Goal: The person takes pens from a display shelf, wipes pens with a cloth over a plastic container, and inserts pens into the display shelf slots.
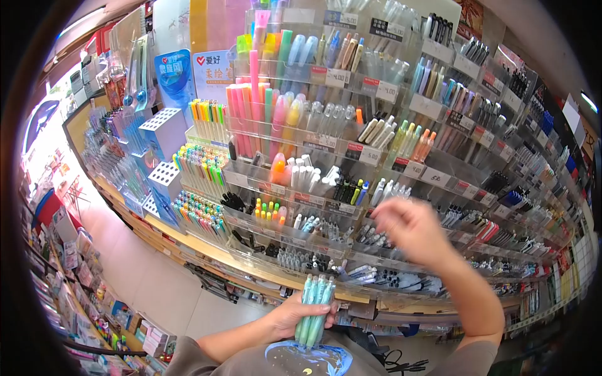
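Note:
My left hand [300, 313] is wrapped round a bundle of light green and teal pens [314, 311], held upright in front of my shirt at the bottom centre. Raised to the right, my right hand [407, 227] is in front of the lower tiers of a clear pen rack [320, 141]. Its fingers are bent and blurred by motion, and I cannot make out whether anything is between them. Nearest to it are white-capped pens [389, 190] in one tier and dark and grey pens in the tier below.
Pink highlighters [241, 113] and many other pens fill the tiers. White boxes with round holes [164, 125] stand on the left beside packed colourful pens [200, 166]. A wooden shelf edge [251, 266] runs below the rack. Another merchandise shelf [81, 288] is at the lower left.

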A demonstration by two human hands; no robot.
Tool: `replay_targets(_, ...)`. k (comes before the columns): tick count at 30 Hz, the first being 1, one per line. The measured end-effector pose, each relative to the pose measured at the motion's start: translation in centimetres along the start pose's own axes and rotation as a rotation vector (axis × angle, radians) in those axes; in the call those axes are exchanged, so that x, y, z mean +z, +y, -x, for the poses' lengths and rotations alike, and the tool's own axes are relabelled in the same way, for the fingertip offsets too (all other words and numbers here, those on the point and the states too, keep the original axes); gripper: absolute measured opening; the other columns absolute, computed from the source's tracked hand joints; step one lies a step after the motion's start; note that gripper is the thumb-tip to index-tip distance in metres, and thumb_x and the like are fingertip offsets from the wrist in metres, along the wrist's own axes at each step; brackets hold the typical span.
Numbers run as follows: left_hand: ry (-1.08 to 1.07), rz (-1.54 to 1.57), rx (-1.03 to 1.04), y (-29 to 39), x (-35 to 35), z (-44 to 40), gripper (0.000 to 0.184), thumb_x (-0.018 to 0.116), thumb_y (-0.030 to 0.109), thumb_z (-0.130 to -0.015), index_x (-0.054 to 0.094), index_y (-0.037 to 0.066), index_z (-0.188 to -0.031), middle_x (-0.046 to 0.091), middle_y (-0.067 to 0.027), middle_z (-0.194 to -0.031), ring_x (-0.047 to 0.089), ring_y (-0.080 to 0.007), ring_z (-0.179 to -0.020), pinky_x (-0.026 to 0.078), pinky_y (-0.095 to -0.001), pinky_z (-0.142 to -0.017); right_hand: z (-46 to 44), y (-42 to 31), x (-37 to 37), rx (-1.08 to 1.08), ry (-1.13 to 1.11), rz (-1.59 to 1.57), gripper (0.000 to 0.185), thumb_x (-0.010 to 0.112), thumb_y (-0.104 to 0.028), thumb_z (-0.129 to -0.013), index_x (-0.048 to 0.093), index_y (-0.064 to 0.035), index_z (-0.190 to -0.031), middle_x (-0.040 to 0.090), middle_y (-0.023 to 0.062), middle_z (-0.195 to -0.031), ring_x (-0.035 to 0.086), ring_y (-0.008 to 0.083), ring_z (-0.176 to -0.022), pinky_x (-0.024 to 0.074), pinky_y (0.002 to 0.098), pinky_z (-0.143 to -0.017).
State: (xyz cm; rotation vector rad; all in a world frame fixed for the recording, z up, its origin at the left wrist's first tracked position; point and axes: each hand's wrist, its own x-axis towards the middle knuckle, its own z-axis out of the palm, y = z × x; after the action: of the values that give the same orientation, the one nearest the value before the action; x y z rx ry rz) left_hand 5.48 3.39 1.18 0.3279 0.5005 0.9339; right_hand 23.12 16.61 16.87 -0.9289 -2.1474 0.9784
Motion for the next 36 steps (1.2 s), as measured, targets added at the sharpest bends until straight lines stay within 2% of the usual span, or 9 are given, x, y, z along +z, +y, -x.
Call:
replay_targets(3,0.004,-0.154,0.016,0.2,1.1,-1.2,0.033,0.069,0.01,-0.072,0.05,0.004,-0.098,0.055,-0.0066,-0.084,0.056,-0.018,-0.074,0.048,-0.0313,-0.069,3.0,3.8,3.9,0.188,-0.324,-0.138,0.016,0.057,-0.015,-0.085,0.054,-0.0031,-0.094,0.053,-0.0014,-0.071,0.049,0.0032,-0.061,0.0409,0.0181,-0.051)
replay_targets(5,0.007,-0.213,0.044,0.2,2.3,-2.1,0.031,0.07,0.009,-0.072,0.051,0.004,-0.096,0.055,-0.0053,-0.081,0.056,-0.0172,-0.073,0.048,-0.0298,-0.068,4.2,5.1,4.7,0.182,-0.384,-0.175,0.016,0.058,-0.016,-0.085,0.053,-0.0017,-0.092,0.052,-0.0011,-0.069,0.049,0.0038,-0.059,0.0414,0.0184,-0.05)
replay_targets(6,0.026,-0.231,0.041,0.1,2.7,-2.5,0.031,0.07,0.009,-0.072,0.051,0.004,-0.096,0.056,-0.0051,-0.082,0.056,-0.0171,-0.073,0.048,-0.0295,-0.068,4.5,4.7,4.7,0.303,-0.357,-0.326,0.016,0.058,-0.015,-0.085,0.052,-0.0006,-0.089,0.053,0.0,-0.069,0.05,0.005,-0.058,0.0422,0.0186,-0.049)
replay_targets(9,0.027,-0.249,0.042,-0.8,3.2,-3.6,0.03,0.069,0.008,-0.073,0.052,0.004,-0.097,0.057,-0.0054,-0.083,0.057,-0.0167,-0.074,0.048,-0.0287,-0.068,4.9,5.0,3.0,0.435,-0.389,-0.311,0.017,0.058,-0.015,-0.085,0.052,-0.0007,-0.091,0.054,0.0013,-0.069,0.051,0.0064,-0.056,0.0432,0.0188,-0.048)
replay_targets(14,0.02,-0.166,0.023,-1.4,5.1,-5.1,0.029,0.069,0.009,-0.074,0.054,0.003,-0.099,0.059,-0.007,-0.085,0.058,-0.0179,-0.076,0.05,-0.0315,-0.07,6.2,6.8,0.7,0.49,-0.332,-0.444,0.018,0.052,-0.001,-0.085,0.048,0.0026,-0.101,0.058,0.0071,-0.073,0.058,0.0112,-0.062,0.0493,0.0228,-0.053)
replay_targets(18,0.045,-0.116,0.029,-3.1,5.1,-6.7,0.028,0.067,0.01,-0.075,0.054,0.003,-0.1,0.059,-0.0073,-0.085,0.058,-0.0182,-0.077,0.05,-0.0322,-0.07,7.0,8.2,-0.8,0.475,-0.323,-0.47,0.016,0.053,-0.001,-0.084,0.049,0.0022,-0.099,0.057,0.0065,-0.078,0.057,0.01,-0.065,0.0492,0.0224,-0.055)
replay_targets(24,0.046,-0.07,0.01,-3.6,5.1,-7.6,0.028,0.067,0.009,-0.075,0.054,0.003,-0.1,0.059,-0.0076,-0.085,0.058,-0.0173,-0.075,0.05,-0.0315,-0.069,7.8,9.7,-2.1,0.291,-0.128,-0.513,0.013,0.052,0.0,-0.084,0.05,0.0031,-0.096,0.057,0.009,-0.082,0.059,0.0122,-0.068,0.0514,0.0246,-0.059)
replay_targets(31,0.038,-0.266,0.071,-1.4,5.3,-6.7,0.03,0.069,0.01,-0.073,0.054,0.003,-0.099,0.058,-0.0054,-0.081,0.058,-0.0157,-0.071,0.049,-0.0299,-0.066,7.9,8.6,-0.1,0.474,-0.112,-0.69,0.012,0.056,-0.007,-0.085,0.055,0.0007,-0.094,0.061,0.0066,-0.085,0.059,0.0113,-0.07,0.0514,0.0231,-0.061)
replay_targets(36,0.072,-0.156,-0.018,0.1,3.9,-5.2,0.027,0.067,0.013,-0.075,0.053,0.004,-0.097,0.057,-0.0054,-0.082,0.057,-0.0158,-0.074,0.049,-0.0305,-0.068,6.6,5.6,-1.0,0.348,0.133,-0.667,0.012,0.054,-0.003,-0.083,0.057,-0.0003,-0.095,0.064,0.012,-0.085,0.062,0.016,-0.075,0.0527,0.0248,-0.061)
